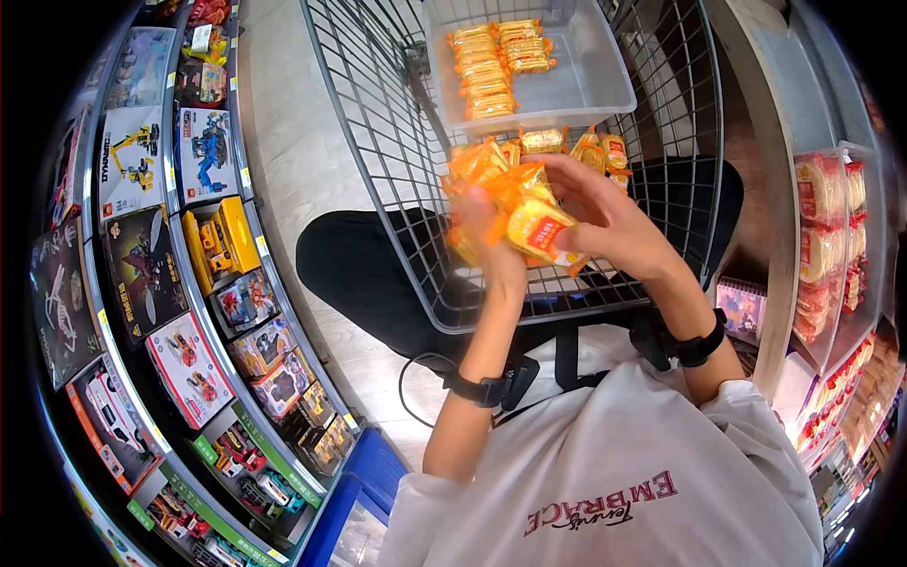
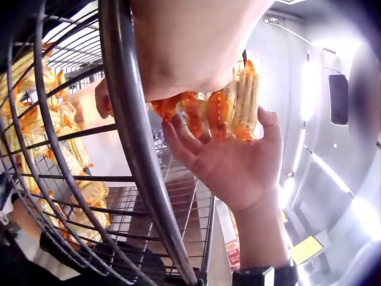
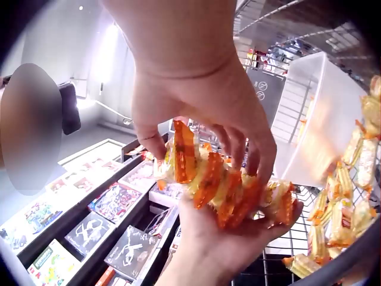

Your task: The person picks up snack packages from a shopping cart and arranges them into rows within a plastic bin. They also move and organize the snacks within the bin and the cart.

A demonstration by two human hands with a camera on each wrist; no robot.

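Note:
Over the cart, my two hands hold a row of several wrapped snack packs (image 1: 537, 227) with orange crimped ends and a red label. The left hand (image 1: 493, 248) supports the row from below, its fingers curling around the far end in the right wrist view. From the other side, the right hand (image 1: 614, 215) grips the packs, thumb at one end and fingers along the row (image 3: 220, 185). Below lie more loose packs (image 1: 605, 151) in the cart. A clear plastic bin (image 1: 586, 85) holds two neat stacks of the same packs (image 1: 484, 71).
The wire cart (image 1: 383, 180) stands between the person's knees, its rim close to both wrists. Shelves of boxed toys (image 1: 132, 161) line the left side. On the right, a clear bin of red-labelled packs (image 1: 820, 246) sits on a display.

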